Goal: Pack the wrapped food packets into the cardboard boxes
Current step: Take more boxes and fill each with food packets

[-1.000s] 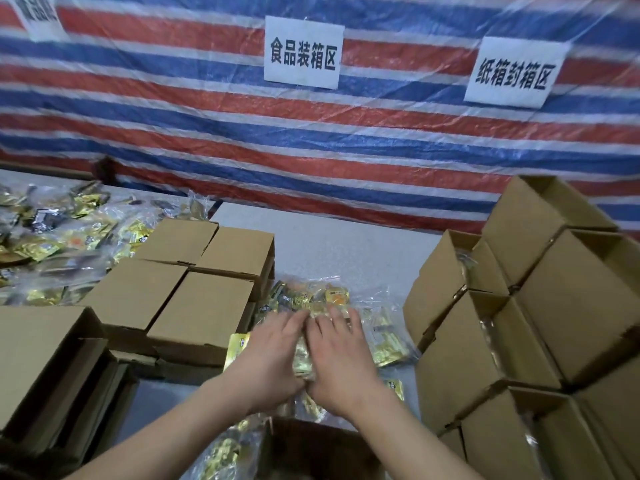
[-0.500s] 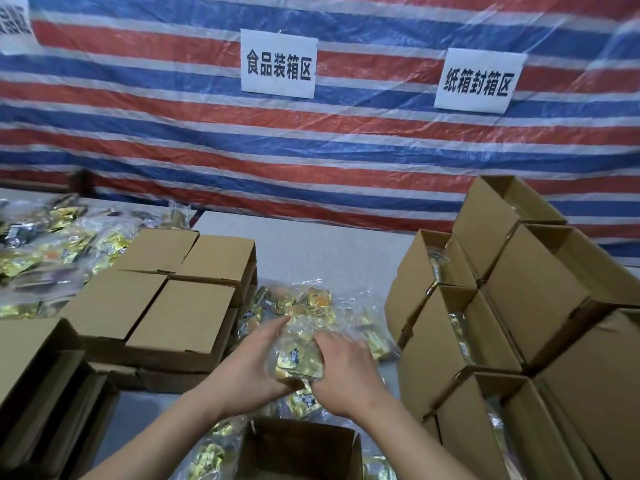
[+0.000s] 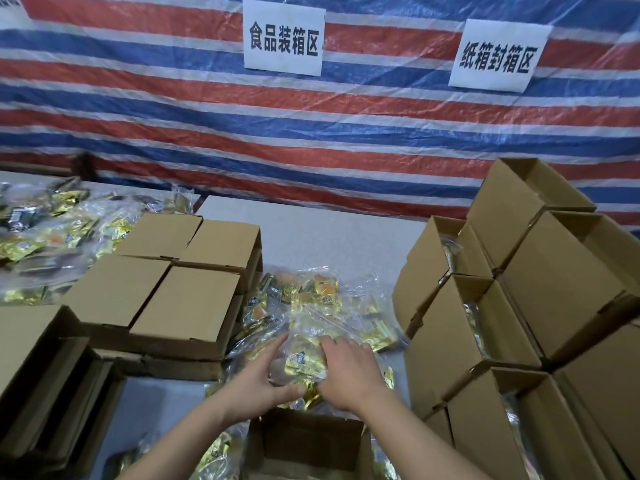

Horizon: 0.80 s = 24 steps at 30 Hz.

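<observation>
— Behind the grey tabletop (image 3: pixel 318 233), what is hanging?

— Red, white and blue striped plastic sheeting (image 3: pixel 173 109) is covering the wall, and two white paper signs with black characters, one in the middle (image 3: pixel 283 37) and one to the right (image 3: pixel 498 55), are hanging on it.

— Where are the hands working?

— Both are meeting near the front of the table, just beyond the open brown cardboard box (image 3: pixel 308 441) that is sitting at the bottom edge. The left hand (image 3: pixel 263 379) and the right hand (image 3: pixel 346 372) are gripping a clear plastic packet of gold-wrapped snacks (image 3: pixel 301 362) from either side, fingers curling round it.

— And the rest of the food?

— More clear bags of gold and orange wrapped food (image 3: pixel 322 299) are lying in a pile right behind the hands, touching the held packet. Another heap of gold and dark packets (image 3: pixel 52 237) is spreading across the far left.

— The other boxes?

— Closed brown cardboard boxes (image 3: pixel 180 275) are standing in a block to the left of the pile. Open brown cardboard boxes (image 3: pixel 519 306) are leaning in stacked rows on the right, with shiny packets showing inside several of them.
</observation>
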Each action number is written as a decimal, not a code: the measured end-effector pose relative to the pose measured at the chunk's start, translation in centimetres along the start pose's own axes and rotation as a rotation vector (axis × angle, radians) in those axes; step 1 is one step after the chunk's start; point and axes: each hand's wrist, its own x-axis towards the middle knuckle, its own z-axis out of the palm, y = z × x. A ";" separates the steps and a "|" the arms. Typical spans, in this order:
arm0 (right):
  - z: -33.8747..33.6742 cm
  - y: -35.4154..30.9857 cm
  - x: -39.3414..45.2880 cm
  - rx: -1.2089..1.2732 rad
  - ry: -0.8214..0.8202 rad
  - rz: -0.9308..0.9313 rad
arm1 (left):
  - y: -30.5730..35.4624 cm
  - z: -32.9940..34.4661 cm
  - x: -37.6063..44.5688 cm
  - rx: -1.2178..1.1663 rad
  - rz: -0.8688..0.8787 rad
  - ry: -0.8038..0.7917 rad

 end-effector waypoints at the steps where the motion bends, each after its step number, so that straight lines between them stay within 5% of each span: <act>1: -0.1 -0.1 -0.2 0.030 0.031 -0.010 | 1.0 0.1 -0.4 -0.077 0.002 0.040; 5: -0.6 -1.4 -2.0 0.455 0.092 0.005 | 4.8 2.2 -1.4 -0.472 -0.070 0.275; 9: -0.2 -2.0 -3.9 0.689 0.170 -0.017 | 7.6 3.4 -2.5 -0.904 -0.055 0.116; 15: 0.1 -0.2 -5.6 0.687 0.027 -0.016 | 6.2 3.7 -4.1 -0.539 -0.096 0.013; 21: -0.2 0.6 -6.9 0.388 -0.096 -0.140 | -1.7 2.8 -5.2 0.134 -0.072 0.220; 24: -0.1 -0.9 -6.6 0.242 -0.286 -0.274 | -6.2 4.4 -6.9 0.081 -0.100 0.143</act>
